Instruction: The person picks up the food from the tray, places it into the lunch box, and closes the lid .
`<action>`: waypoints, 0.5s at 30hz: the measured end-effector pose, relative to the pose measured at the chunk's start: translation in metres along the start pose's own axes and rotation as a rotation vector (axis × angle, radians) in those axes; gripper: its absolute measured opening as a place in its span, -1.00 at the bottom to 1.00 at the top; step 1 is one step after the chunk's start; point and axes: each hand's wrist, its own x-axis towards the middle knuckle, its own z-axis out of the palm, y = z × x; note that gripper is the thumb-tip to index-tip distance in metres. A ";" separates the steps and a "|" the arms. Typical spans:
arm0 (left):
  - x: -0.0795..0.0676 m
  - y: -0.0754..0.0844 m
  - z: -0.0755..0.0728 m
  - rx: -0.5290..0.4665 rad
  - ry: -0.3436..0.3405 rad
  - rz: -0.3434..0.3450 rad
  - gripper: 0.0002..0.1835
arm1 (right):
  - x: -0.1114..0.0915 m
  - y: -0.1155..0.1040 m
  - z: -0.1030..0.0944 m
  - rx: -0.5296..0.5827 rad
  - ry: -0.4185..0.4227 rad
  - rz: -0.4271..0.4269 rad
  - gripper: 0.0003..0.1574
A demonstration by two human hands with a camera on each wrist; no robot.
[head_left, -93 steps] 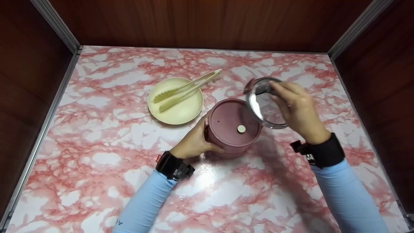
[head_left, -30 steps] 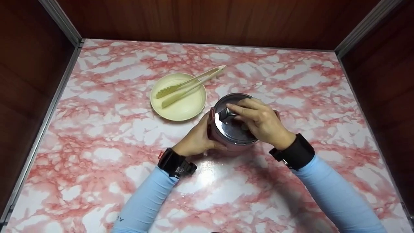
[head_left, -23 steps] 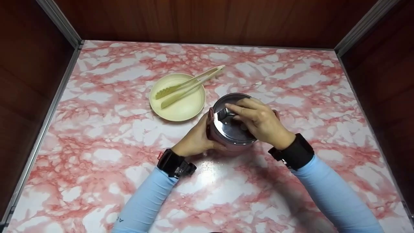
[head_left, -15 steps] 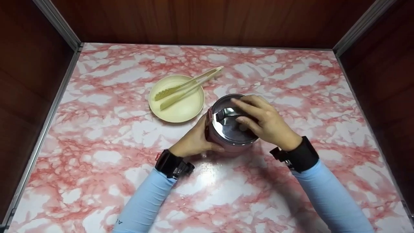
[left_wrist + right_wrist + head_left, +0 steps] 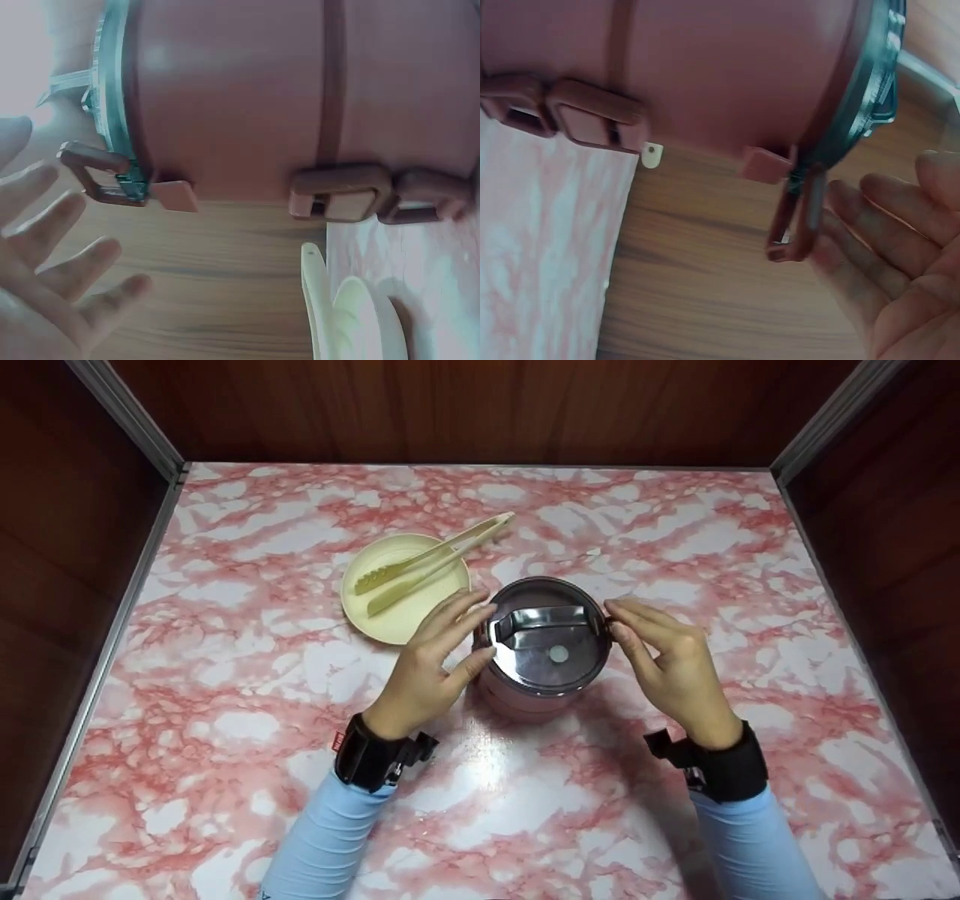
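Observation:
A dusky-pink stacked lunch box stands upright on the table, with a clear lid and its shiny dark handle on top. My left hand is at the lid's left edge, fingers spread and relaxed. In the left wrist view, a loop latch sticks outward from the lid near those fingers. My right hand is at the right side, fingers nearly straight, with a fingertip at the right latch, which hangs outward. Lower latches lie flat against the body.
Left of the lunch box sits a shallow pale-green bowl. Pale-green tongs lie across it, handle end past its rim. The marbled table is bounded by dark wooden panels at the back and sides.
The lid came down onto the lunch box. My right hand let go of its handle and moved to the right latch. My left hand left the body and rose to the lid's left edge.

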 end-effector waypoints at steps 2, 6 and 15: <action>-0.001 -0.001 0.002 0.045 -0.028 -0.008 -0.52 | -0.005 0.002 0.001 -0.008 0.000 0.025 -0.63; -0.003 -0.004 0.003 0.077 -0.035 -0.041 -0.55 | -0.012 0.005 0.003 0.010 0.021 0.074 -0.65; -0.005 -0.003 -0.005 0.090 -0.011 -0.073 -0.60 | -0.022 0.011 0.009 0.043 0.026 0.111 -0.60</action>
